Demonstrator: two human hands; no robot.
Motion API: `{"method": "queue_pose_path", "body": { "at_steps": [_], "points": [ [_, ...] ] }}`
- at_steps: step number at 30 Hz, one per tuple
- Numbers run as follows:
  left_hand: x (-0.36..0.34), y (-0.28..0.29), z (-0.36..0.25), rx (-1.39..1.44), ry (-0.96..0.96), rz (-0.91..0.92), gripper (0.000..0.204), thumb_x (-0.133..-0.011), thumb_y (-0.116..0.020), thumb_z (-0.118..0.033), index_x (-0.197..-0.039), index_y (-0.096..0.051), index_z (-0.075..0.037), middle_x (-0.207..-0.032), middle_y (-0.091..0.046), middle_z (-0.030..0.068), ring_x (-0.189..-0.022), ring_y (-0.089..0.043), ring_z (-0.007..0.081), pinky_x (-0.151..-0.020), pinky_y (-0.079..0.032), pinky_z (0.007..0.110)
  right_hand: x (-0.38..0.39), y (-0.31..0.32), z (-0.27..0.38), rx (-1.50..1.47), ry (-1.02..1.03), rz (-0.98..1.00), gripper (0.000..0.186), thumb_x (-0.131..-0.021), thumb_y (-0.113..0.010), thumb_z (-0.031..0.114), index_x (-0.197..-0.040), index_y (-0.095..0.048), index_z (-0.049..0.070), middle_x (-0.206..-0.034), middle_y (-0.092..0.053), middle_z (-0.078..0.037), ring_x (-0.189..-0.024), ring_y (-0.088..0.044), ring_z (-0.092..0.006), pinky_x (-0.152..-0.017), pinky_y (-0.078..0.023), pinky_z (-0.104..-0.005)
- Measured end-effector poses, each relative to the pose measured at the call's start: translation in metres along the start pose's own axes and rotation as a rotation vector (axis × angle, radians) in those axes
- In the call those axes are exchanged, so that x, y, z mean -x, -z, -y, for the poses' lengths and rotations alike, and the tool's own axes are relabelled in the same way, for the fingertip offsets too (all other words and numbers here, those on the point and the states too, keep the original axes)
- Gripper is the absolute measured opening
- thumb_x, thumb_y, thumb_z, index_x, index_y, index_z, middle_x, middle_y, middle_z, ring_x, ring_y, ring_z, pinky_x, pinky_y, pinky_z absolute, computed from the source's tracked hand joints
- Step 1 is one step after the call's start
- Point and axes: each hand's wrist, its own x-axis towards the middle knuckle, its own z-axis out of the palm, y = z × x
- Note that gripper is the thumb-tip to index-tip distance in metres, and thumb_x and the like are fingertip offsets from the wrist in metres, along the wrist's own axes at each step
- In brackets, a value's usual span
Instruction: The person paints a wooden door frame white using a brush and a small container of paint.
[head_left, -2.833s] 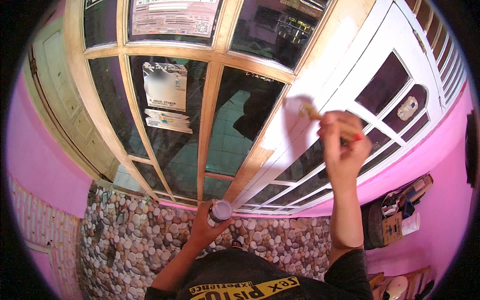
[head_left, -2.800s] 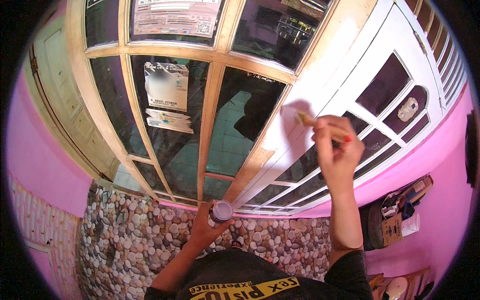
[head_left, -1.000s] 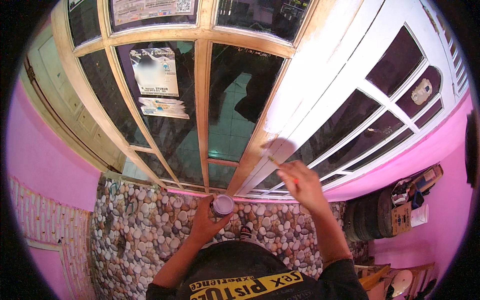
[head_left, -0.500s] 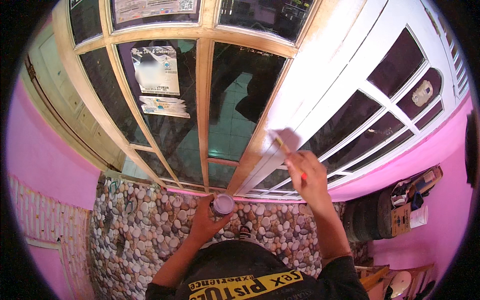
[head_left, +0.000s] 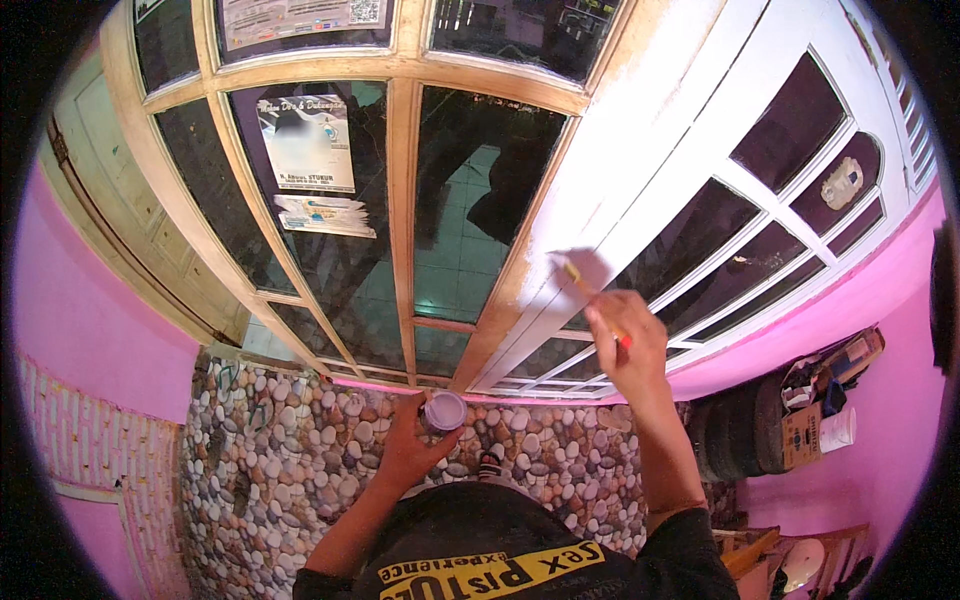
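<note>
My right hand (head_left: 628, 340) is closed around a paintbrush (head_left: 577, 274) with a light handle and a red end. The bristles meet the wide wooden post (head_left: 565, 225) of the window frame, whose upper part is coated white while its lower left edge shows bare wood. My left hand (head_left: 408, 440) grips a small round paint can (head_left: 444, 411) low in front of me, pale lilac-white paint showing in its mouth. Left of the post, the bare wood frame (head_left: 402, 200) holds dark glass panes. On its right stands a white-painted panel (head_left: 690, 145) with glass panes.
Torn posters (head_left: 308, 150) are stuck on the glass. At the right, stacked tyres (head_left: 737, 435) carry a cardboard box (head_left: 800, 437), with a white bucket (head_left: 838, 431) beside it. Sandals (head_left: 258, 415) lie on the pebble-patterned floor (head_left: 320, 470). A pale door (head_left: 135, 200) stands at the left.
My right hand has moved slightly right and down with the paintbrush; its tip has shifted a little along the post. My left hand holds the can almost in the same place.
</note>
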Motion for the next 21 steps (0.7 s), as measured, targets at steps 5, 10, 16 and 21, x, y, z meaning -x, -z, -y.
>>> {"method": "queue_pose_path", "body": {
  "at_steps": [5,10,16,21],
  "points": [
    [-0.001,-0.001,0.002,0.015,-0.018,0.029,0.074,-0.078,-0.09,-0.028,-0.132,-0.05,0.004,-0.123,-0.058,0.0207,-0.115,-0.06,0.0343,-0.098,-0.048,0.042,0.023,-0.025,-0.014,-0.007,0.031,0.317,0.014,-0.092,-0.071,0.012,-0.106,-0.07,0.006,-0.095,-0.068,-0.013,-0.079,-0.069,-0.0316,-0.067,-0.057,-0.0399],
    [-0.002,0.001,-0.004,-0.012,-0.008,0.021,0.074,-0.078,-0.09,-0.028,-0.132,-0.05,0.003,-0.124,-0.057,0.0206,-0.115,-0.06,0.0341,-0.098,-0.048,0.042,-0.007,-0.009,-0.02,0.012,0.05,0.188,0.016,-0.092,-0.072,0.016,-0.105,-0.071,0.006,-0.1,-0.067,-0.012,-0.079,-0.069,-0.0343,-0.069,-0.057,-0.0419],
    [0.002,0.0,-0.003,-0.012,0.004,0.015,0.074,-0.078,-0.09,-0.027,-0.132,-0.05,0.003,-0.122,-0.057,0.0193,-0.113,-0.06,0.0331,-0.098,-0.048,0.041,-0.009,0.018,-0.001,-0.01,0.046,-0.09,0.014,-0.093,-0.072,0.015,-0.102,-0.07,0.005,-0.093,-0.068,-0.013,-0.074,-0.07,-0.0305,-0.061,-0.056,-0.0412],
    [0.002,-0.002,0.002,0.018,-0.023,0.021,0.073,-0.078,-0.09,-0.027,-0.132,-0.05,0.003,-0.121,-0.057,0.0188,-0.113,-0.06,0.0329,-0.097,-0.048,0.041,0.015,-0.007,-0.008,-0.033,0.052,0.361,0.014,-0.094,-0.07,0.016,-0.104,-0.07,0.006,-0.092,-0.066,-0.012,-0.073,-0.067,-0.033,-0.063,-0.056,-0.0415]
  ]
}}
